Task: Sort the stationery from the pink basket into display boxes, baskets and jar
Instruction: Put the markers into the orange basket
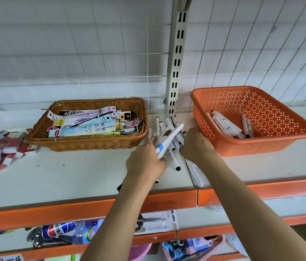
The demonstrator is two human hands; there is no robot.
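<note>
Left hand (145,162) fingers are curled round a bunch of white plastic marker pens (169,141), long axes pointing up and away to the right, while the right hand (195,146) reaches into the loose pile of white pens (167,127) on the white shelf (73,172), its fingers hidden, so grip unknowable. The perforated orange plastic basket (261,146) with pens inside sits just right of that hand, nearer than the brown woven wicker basket (84,143) of packaged stationery at left; nothing blocks the way, I'd judge.
</note>
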